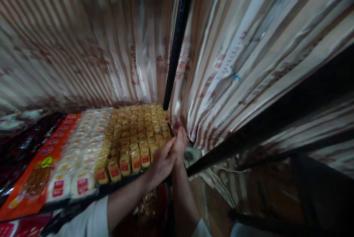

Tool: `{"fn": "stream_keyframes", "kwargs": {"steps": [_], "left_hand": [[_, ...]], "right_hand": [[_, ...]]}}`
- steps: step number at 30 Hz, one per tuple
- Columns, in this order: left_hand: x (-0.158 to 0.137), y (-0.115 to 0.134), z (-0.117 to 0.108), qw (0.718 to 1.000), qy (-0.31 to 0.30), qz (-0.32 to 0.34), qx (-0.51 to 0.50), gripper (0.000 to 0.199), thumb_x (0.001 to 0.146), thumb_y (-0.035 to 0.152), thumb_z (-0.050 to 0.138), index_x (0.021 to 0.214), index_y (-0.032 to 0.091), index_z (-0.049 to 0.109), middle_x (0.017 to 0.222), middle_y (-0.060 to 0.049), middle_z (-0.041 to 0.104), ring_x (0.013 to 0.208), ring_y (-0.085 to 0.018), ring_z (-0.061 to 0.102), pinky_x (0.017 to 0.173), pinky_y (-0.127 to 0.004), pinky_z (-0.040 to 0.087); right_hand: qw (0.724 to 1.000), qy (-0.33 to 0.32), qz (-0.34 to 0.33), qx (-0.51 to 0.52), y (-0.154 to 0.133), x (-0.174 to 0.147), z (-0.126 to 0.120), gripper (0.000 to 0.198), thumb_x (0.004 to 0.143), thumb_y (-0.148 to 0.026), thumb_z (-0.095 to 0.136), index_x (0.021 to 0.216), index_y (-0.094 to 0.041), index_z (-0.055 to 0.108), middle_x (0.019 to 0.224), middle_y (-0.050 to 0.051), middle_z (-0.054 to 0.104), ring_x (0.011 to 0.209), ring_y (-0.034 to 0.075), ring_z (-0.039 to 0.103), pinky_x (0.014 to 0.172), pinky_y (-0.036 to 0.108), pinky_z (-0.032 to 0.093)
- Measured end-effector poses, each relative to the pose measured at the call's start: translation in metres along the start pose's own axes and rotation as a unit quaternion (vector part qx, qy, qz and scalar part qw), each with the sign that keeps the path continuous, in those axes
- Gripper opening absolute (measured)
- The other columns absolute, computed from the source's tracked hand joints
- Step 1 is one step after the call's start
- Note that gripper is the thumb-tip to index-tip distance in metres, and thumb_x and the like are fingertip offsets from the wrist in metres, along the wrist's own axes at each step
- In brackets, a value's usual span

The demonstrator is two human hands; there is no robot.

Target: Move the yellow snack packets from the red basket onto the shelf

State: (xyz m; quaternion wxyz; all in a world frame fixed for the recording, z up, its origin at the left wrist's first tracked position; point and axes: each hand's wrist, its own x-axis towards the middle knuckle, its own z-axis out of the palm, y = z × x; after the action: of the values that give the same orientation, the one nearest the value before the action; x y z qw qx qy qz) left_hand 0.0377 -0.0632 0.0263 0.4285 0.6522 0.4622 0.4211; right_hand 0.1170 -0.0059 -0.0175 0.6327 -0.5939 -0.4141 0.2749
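Observation:
My left hand (163, 159) and my right hand (180, 142) are close together at the right end of a shelf of packaged food. Both look closed, with the left fingers against the right hand. What they hold is hidden and blurred. Just beyond the right fingertips hangs a striped plastic sheet (221, 82) with red print. Left of my hands stand rows of small yellow wrapped packs (135, 159) with red labels, packed tightly on the shelf.
White wrapped packs (83, 183), a large orange package (30, 181) and dark glossy packs (24, 145) continue leftward. A black upright post (177, 41) rises behind the shelf corner. One dark bar (218, 152) slants away to the right, above the tiled floor (196, 189).

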Motion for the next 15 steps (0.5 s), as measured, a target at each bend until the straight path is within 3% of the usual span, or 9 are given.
{"fn": "stream_keyframes", "kwargs": {"steps": [2,4,9,12,15], "left_hand": [[-0.038,0.001,0.009,0.995,0.018,-0.049,-0.088,0.044,0.088,0.036,0.044,0.128,0.019,0.048,0.134,-0.010,0.051,0.124,-0.022,0.046,0.105,-0.036,0.036],[-0.066,0.004,0.012,0.986,0.024,-0.095,-0.138,0.042,0.088,0.036,0.042,0.125,0.017,0.049,0.130,-0.011,0.053,0.120,-0.022,0.050,0.103,-0.036,0.039],[-0.122,0.002,0.006,0.989,0.012,-0.123,-0.087,0.040,0.080,0.020,0.049,0.120,0.017,0.052,0.124,-0.009,0.058,0.113,-0.021,0.054,0.102,-0.035,0.039],[-0.157,-0.003,-0.002,0.985,0.005,-0.160,-0.062,0.047,0.074,0.013,0.050,0.120,0.018,0.053,0.125,-0.008,0.058,0.114,-0.020,0.053,0.102,-0.034,0.038],[-0.189,-0.007,-0.010,0.968,-0.019,-0.238,-0.078,0.048,0.073,0.010,0.046,0.119,0.017,0.053,0.118,-0.007,0.061,0.106,-0.018,0.057,0.096,-0.031,0.044]], "right_hand": [[0.998,0.002,0.025,0.057,-0.007,-0.019,-0.007,0.050,0.090,-0.047,0.029,0.116,-0.014,0.056,0.121,0.012,0.059,0.109,0.020,0.057,0.091,0.035,0.045],[0.996,-0.010,0.038,0.084,-0.011,-0.045,-0.016,0.051,0.089,-0.048,0.030,0.117,-0.014,0.055,0.121,0.012,0.059,0.104,0.020,0.059,0.087,0.034,0.047],[0.999,-0.006,0.028,0.046,-0.011,-0.113,-0.037,0.046,0.090,-0.045,0.032,0.110,-0.014,0.060,0.115,0.011,0.061,0.103,0.019,0.058,0.085,0.033,0.047],[0.998,-0.052,0.026,0.024,-0.002,-0.148,-0.046,0.045,0.090,-0.045,0.034,0.109,-0.015,0.061,0.114,0.011,0.061,0.104,0.019,0.057,0.084,0.034,0.047],[0.992,-0.103,0.067,-0.006,0.013,-0.183,-0.053,0.046,0.088,-0.048,0.036,0.103,-0.014,0.064,0.105,0.011,0.065,0.097,0.020,0.060,0.086,0.036,0.047]]}}
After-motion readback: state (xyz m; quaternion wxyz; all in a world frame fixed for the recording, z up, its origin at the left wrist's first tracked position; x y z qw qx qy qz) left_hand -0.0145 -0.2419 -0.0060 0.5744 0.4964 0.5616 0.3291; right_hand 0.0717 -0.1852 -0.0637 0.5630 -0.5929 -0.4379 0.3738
